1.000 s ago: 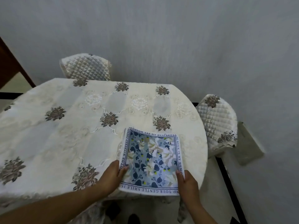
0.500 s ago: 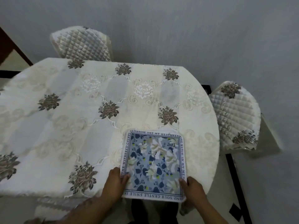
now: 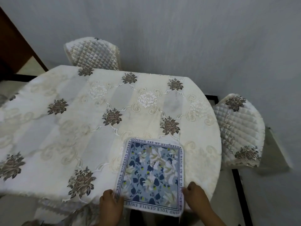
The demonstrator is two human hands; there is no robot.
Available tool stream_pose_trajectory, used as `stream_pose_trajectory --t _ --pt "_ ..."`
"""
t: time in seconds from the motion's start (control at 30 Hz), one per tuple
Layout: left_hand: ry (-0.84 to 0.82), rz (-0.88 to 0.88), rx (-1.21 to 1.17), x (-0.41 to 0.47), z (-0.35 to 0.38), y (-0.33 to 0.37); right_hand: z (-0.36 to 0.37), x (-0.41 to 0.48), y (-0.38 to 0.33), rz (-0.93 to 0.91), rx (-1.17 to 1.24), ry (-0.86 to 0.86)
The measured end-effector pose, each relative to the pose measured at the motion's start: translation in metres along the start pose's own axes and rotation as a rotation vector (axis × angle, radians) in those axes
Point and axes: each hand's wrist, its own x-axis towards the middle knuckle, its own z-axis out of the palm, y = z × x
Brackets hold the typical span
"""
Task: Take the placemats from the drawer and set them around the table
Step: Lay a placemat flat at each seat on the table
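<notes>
Both hands were seen at the bottom edge of the head view, forearms entering from below. The left hand was held palm-down, fingers bent and bunched tog., w/ the fingertips laid at the near-left corner of the placemat stack. The right hand was held opposite at the near-right corner, knuckles up, fingers curled in; whether the edge was pinched or only touched couldn't be told. The two hands were kept apart, approx. level w/ each other. The right forearm was angled off toward the lower right; the left forearm ran down-left and was blurred near the frame edge.
</notes>
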Motion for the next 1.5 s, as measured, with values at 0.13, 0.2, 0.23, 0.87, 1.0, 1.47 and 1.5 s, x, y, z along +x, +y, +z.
stream_pose_trajectory --t 0.13,0.2,0.23,0.87,1.0,1.47,1.5 --pt "-0.018 -0.165 -0.227 -0.014 0.002 0.006 -0.033 0.021 -0.013 -0.144 0.013 0.162" --pt "-0.033 -0.217 -0.301 -0.027 0.009 0.010 -0.051 0.038 -0.026 -0.245 0.004 0.165" --pt "-0.050 -0.233 -0.312 -0.036 0.012 0.015 -0.059 0.049 -0.033 -0.296 -0.027 0.139" --pt "0.064 -0.541 -1.018 -0.132 0.114 0.077 -0.080 0.151 -0.071 -0.522 -0.275 -0.152" --pt "0.127 -0.476 -1.043 -0.138 0.115 0.082 -0.085 0.151 -0.070 -0.532 -0.110 -0.134" --pt "0.242 0.236 -0.871 -0.185 0.063 0.157 -0.231 0.101 -0.060 -0.813 0.080 0.229" --pt "0.236 0.258 -0.878 -0.190 0.065 0.169 -0.248 0.103 -0.057 -0.816 0.107 0.250"
